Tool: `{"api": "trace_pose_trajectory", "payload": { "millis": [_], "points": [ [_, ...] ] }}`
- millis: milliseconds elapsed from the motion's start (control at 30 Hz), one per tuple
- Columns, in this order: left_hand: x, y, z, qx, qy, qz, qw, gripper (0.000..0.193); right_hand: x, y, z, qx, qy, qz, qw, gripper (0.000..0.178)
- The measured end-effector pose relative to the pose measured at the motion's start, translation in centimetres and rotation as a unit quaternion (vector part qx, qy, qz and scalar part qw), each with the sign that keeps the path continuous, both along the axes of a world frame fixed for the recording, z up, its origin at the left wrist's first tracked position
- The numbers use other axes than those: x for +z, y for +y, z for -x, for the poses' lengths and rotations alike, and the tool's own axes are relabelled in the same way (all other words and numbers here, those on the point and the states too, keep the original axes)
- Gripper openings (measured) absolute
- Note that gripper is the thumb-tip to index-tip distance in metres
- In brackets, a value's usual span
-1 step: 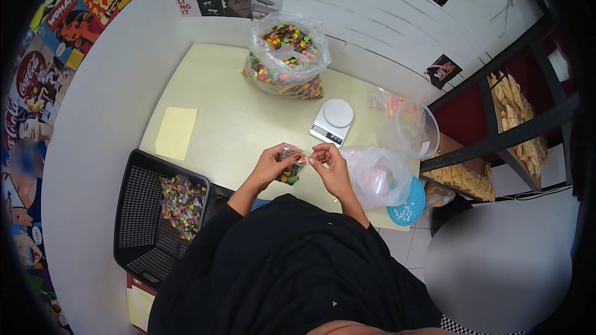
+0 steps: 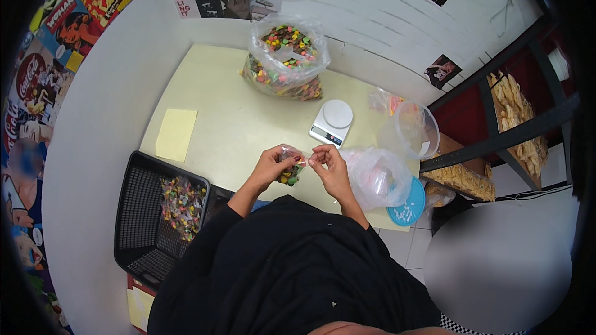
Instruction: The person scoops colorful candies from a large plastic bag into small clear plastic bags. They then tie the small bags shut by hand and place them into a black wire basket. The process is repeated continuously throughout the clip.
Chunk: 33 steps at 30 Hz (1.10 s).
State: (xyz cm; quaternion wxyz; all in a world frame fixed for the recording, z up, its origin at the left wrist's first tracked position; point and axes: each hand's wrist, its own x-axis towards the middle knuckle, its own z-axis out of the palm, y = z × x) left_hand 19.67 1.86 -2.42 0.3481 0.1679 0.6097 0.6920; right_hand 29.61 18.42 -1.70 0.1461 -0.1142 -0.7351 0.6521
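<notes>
A small clear plastic bag of colourful round candies is held over the front of the table. My left hand is closed around its neck and side, thumb on top. My right hand pinches at the bag's mouth, fingertips close together; a small pale strip shows there, too small to make out. Ahead of both hands lies a white kitchen scale with a round platform and nothing on it. Farther back, a large open clear bag is full of similar candies in yellow, green, pink and brown.
Left of the table, a black plastic basket holds several filled candy packets. A yellow paper lies on the table. At right are a clear tub, a crumpled plastic bag, a blue lid and a dark-framed shelf.
</notes>
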Motion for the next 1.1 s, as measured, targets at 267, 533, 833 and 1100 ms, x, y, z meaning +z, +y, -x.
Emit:
{"api": "trace_pose_trajectory", "payload": {
  "millis": [267, 533, 833, 1100],
  "points": [
    [-0.2, 1.5, -0.3, -0.020, -0.015, 0.012, 1.000, 0.011, 0.6, 0.5, -0.9, -0.027, -0.011, -0.060, 0.998, 0.018],
    [-1.1, 1.9, 0.1, -0.027, -0.010, -0.015, 0.999, 0.009, 0.1, 0.3, -1.1, -0.044, -0.029, -0.110, 0.993, 0.011],
    [-1.7, 1.1, 0.3, -0.048, -0.001, -0.019, 0.999, 0.008, 0.3, -0.7, -0.1, -0.027, -0.020, -0.151, 0.988, 0.012],
    [-3.0, -0.6, 0.0, 0.001, -0.017, -0.041, 0.999, 0.006, -1.1, -1.8, 0.4, 0.019, -0.063, -0.108, 0.992, 0.011]
  ]
}}
